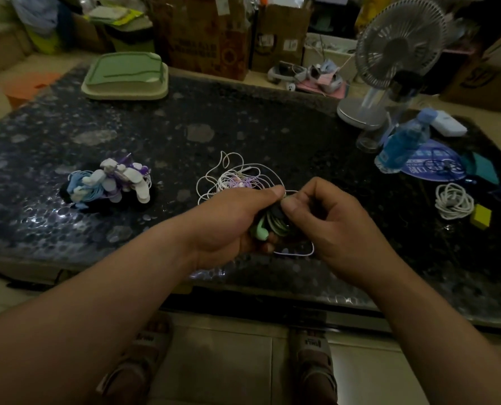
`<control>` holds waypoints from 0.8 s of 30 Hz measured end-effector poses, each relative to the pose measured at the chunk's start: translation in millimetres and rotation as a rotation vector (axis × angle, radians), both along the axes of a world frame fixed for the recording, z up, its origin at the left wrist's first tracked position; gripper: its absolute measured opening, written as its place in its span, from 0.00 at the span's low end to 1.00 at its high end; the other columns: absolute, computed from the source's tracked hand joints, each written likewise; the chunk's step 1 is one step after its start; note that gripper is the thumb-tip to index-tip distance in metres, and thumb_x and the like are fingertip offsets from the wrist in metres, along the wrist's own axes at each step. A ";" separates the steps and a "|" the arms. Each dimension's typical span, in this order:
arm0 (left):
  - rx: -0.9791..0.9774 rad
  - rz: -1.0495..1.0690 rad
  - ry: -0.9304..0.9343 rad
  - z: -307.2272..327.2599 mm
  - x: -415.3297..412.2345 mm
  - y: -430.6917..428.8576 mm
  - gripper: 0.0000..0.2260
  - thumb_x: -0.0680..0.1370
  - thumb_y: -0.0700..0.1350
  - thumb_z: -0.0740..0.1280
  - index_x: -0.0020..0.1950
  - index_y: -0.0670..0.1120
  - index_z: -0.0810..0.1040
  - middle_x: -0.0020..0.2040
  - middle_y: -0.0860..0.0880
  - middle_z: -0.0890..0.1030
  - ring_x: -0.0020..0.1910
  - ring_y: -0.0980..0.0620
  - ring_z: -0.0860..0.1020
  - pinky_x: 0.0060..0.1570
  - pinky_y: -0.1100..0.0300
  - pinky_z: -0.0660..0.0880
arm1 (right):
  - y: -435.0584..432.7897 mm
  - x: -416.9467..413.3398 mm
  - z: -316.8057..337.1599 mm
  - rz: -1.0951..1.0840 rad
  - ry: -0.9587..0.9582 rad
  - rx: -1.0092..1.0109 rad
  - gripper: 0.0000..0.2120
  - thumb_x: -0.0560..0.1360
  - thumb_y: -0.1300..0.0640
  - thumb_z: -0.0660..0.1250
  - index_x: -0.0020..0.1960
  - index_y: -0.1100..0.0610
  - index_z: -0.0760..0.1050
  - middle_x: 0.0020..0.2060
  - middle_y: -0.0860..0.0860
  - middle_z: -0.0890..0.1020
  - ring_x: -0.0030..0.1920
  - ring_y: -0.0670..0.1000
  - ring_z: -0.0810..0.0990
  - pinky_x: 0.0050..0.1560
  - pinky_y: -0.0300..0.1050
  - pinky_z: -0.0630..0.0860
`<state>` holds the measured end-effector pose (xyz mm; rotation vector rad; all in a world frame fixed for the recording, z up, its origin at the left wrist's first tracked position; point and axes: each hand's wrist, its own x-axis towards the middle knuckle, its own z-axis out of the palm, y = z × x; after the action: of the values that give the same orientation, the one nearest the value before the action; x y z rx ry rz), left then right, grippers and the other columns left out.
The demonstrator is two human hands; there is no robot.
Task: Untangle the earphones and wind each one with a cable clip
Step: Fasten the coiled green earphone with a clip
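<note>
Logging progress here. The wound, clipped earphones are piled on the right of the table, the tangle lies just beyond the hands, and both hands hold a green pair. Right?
Not quite: the head view shows the wound pile on the left of the table, not the right. The tangle does lie just beyond the left hand and right hand, which both hold the green pair.

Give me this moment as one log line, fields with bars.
left hand: holds green earphone | right hand: pinches it | tangle: on table | wound pile: at left
</note>
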<state>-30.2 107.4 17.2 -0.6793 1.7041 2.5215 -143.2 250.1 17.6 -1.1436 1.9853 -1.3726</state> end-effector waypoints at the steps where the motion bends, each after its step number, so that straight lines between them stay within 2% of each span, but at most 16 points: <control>1: 0.008 -0.014 0.006 0.5 0.9 -0.3 0.15 0.87 0.50 0.59 0.58 0.41 0.80 0.41 0.46 0.80 0.33 0.54 0.76 0.34 0.60 0.73 | 0.7 -0.3 1.4 0.009 -0.019 0.001 0.10 0.80 0.54 0.69 0.42 0.55 0.73 0.38 0.57 0.80 0.39 0.49 0.79 0.41 0.42 0.78; 5: 0.009 -0.049 0.025 0.0 3.5 -2.2 0.14 0.86 0.48 0.59 0.57 0.43 0.82 0.44 0.44 0.79 0.34 0.54 0.73 0.33 0.60 0.74 | 1.5 -2.0 3.2 0.035 -0.061 -0.022 0.12 0.80 0.58 0.69 0.40 0.57 0.71 0.42 0.68 0.77 0.39 0.52 0.77 0.38 0.37 0.77; 9: 0.006 -0.086 0.051 1.3 3.8 -0.6 0.18 0.86 0.47 0.59 0.46 0.49 0.88 0.42 0.46 0.80 0.34 0.54 0.73 0.34 0.60 0.73 | 2.4 -2.3 3.5 0.020 -0.079 -0.042 0.13 0.81 0.62 0.69 0.40 0.59 0.69 0.45 0.73 0.76 0.40 0.54 0.76 0.39 0.38 0.78; 11: 0.001 -0.094 0.048 0.7 3.6 -1.0 0.18 0.86 0.47 0.60 0.46 0.49 0.88 0.44 0.43 0.80 0.34 0.53 0.73 0.35 0.59 0.73 | 2.8 -3.4 0.7 0.008 -0.049 -0.036 0.14 0.81 0.61 0.68 0.41 0.62 0.68 0.46 0.73 0.76 0.41 0.55 0.75 0.40 0.41 0.77; 13: -0.009 -0.080 0.029 0.8 3.5 -1.5 0.14 0.85 0.47 0.61 0.50 0.46 0.87 0.47 0.41 0.80 0.35 0.53 0.74 0.35 0.60 0.73 | 3.1 -5.0 -2.5 0.010 -0.040 -0.034 0.15 0.82 0.58 0.68 0.43 0.65 0.68 0.47 0.73 0.76 0.41 0.58 0.75 0.42 0.50 0.77; 15: -0.024 -0.042 0.002 0.6 3.5 -1.7 0.12 0.84 0.46 0.62 0.52 0.43 0.84 0.47 0.42 0.80 0.35 0.53 0.74 0.34 0.59 0.73 | 3.6 -5.7 -4.0 0.022 -0.045 -0.027 0.14 0.83 0.57 0.67 0.45 0.65 0.69 0.47 0.72 0.76 0.41 0.61 0.76 0.43 0.56 0.77; 20: -0.036 0.033 -0.030 -3.9 1.0 -2.9 0.10 0.84 0.44 0.62 0.52 0.42 0.82 0.42 0.45 0.80 0.35 0.53 0.76 0.33 0.59 0.75 | 3.3 -3.7 -4.4 0.057 0.001 -0.019 0.12 0.82 0.56 0.67 0.45 0.61 0.71 0.45 0.66 0.79 0.45 0.67 0.77 0.45 0.59 0.78; 22: -0.044 0.036 -0.020 -4.9 0.3 -2.9 0.11 0.84 0.46 0.63 0.53 0.44 0.84 0.43 0.46 0.81 0.37 0.54 0.78 0.34 0.59 0.76 | 2.6 -2.8 -6.3 0.072 0.085 -0.013 0.12 0.81 0.54 0.69 0.44 0.58 0.72 0.43 0.61 0.80 0.45 0.65 0.79 0.46 0.64 0.79; 24: -0.074 0.011 -0.005 -5.6 0.3 -2.9 0.12 0.84 0.50 0.65 0.51 0.47 0.86 0.43 0.49 0.82 0.37 0.56 0.79 0.36 0.60 0.77 | 2.6 -2.5 -9.0 0.071 0.154 0.002 0.11 0.80 0.53 0.70 0.43 0.56 0.72 0.39 0.52 0.78 0.41 0.57 0.78 0.44 0.63 0.77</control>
<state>-29.8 104.5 11.6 -0.7017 1.8043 2.4728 -145.8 252.8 8.7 -1.3420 2.0295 -1.2813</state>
